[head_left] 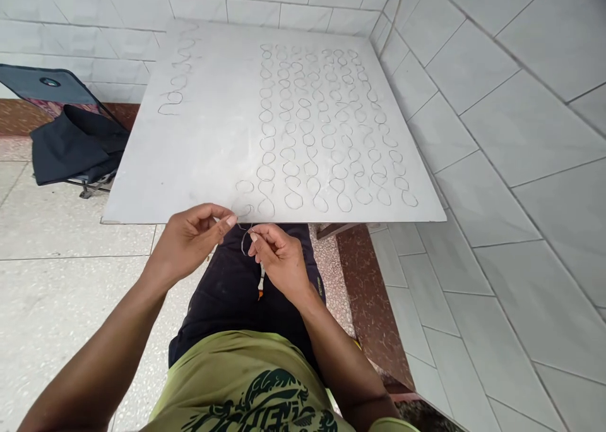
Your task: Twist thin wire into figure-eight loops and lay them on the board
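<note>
My left hand [192,239] and my right hand [279,258] meet just below the near edge of a white board [213,135]. Both pinch a thin piece of wire [245,236] that bends into a small loop between the fingertips. Several rows of looped wire chains [326,122] lie on the right half of the board. One shorter looped chain [177,78] lies along the board's far left.
A dark folding chair with black cloth [76,141] stands at the left beside the board. White tiled walls rise behind and at the right. My dark trousers and green shirt fill the bottom of the view, over a pale tiled floor.
</note>
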The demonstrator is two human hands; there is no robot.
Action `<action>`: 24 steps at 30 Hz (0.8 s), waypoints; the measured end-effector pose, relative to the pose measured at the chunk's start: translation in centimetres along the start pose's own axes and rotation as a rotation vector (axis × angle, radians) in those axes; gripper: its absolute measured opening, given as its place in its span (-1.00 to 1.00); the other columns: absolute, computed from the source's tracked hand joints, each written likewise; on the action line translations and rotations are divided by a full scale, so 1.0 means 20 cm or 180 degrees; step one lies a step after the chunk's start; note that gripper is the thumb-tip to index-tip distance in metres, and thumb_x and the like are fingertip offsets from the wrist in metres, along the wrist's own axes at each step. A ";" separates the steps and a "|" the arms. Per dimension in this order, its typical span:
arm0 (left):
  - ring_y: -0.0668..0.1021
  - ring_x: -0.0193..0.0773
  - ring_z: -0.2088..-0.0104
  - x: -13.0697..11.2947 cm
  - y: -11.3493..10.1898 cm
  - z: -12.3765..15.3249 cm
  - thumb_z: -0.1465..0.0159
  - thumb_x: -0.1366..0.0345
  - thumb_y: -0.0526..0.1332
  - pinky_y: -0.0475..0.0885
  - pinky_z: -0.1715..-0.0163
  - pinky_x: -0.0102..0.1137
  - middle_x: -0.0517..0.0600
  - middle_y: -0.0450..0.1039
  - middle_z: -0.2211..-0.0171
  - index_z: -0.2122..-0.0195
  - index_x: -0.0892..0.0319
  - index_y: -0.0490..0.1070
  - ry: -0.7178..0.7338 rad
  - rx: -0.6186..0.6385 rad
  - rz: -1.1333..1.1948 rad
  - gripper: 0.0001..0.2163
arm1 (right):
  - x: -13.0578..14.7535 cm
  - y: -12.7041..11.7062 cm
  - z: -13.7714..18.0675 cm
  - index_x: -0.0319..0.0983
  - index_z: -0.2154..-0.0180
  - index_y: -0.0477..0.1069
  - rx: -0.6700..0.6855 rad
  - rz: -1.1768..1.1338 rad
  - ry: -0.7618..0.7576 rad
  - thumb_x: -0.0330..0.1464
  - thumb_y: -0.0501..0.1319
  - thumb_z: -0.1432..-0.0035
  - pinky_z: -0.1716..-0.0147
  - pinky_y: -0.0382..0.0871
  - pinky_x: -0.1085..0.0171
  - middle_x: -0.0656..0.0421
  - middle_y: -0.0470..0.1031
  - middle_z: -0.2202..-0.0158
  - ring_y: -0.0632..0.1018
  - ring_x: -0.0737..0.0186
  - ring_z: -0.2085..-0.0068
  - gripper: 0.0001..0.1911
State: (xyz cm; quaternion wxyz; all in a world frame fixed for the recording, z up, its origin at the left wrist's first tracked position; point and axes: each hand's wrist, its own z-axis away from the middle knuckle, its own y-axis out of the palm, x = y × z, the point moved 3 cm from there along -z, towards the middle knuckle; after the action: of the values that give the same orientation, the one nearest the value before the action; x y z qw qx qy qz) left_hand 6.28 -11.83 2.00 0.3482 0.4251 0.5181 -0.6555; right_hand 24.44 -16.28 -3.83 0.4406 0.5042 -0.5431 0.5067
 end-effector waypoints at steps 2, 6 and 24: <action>0.45 -0.29 0.54 0.04 0.04 0.05 -0.27 -0.01 0.38 0.34 0.57 -0.41 -0.04 0.50 0.48 0.21 0.05 0.64 -0.0198 0.0248 0.0258 -0.74 | 0.00 0.00 0.00 -0.19 0.09 0.50 -0.0041 0.0347 -0.0180 -0.28 0.15 -0.42 0.34 0.41 0.34 0.24 0.55 0.41 0.54 0.32 0.42 -0.81; 0.47 -0.27 0.48 0.10 0.12 0.12 -0.25 0.04 0.41 0.38 0.54 -0.40 -0.02 0.52 0.43 0.16 0.00 0.66 -0.0369 0.0625 0.0755 -0.78 | -0.01 0.01 0.00 -0.18 0.10 0.48 -0.0017 0.1019 -0.0493 -0.37 0.09 -0.42 0.27 0.39 0.32 0.19 0.58 0.34 0.58 0.28 0.34 -0.81; 0.59 -0.17 0.34 0.20 0.19 0.16 -0.28 0.18 0.41 0.56 0.24 -0.22 0.01 0.57 0.32 0.28 0.02 0.64 -0.0078 0.0639 0.1254 -0.92 | -0.09 0.08 -0.01 -0.17 0.30 0.36 -0.0648 -0.0503 0.0661 -0.27 0.07 -0.41 0.49 0.37 0.34 0.25 0.56 0.50 0.53 0.31 0.54 -0.79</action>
State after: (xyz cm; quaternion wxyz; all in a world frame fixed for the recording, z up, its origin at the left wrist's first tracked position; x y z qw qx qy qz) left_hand 7.52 -15.97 -2.79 0.4317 0.5426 0.3529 -0.6283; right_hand 23.03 -15.92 -5.84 0.5817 0.4430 -0.5018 0.4621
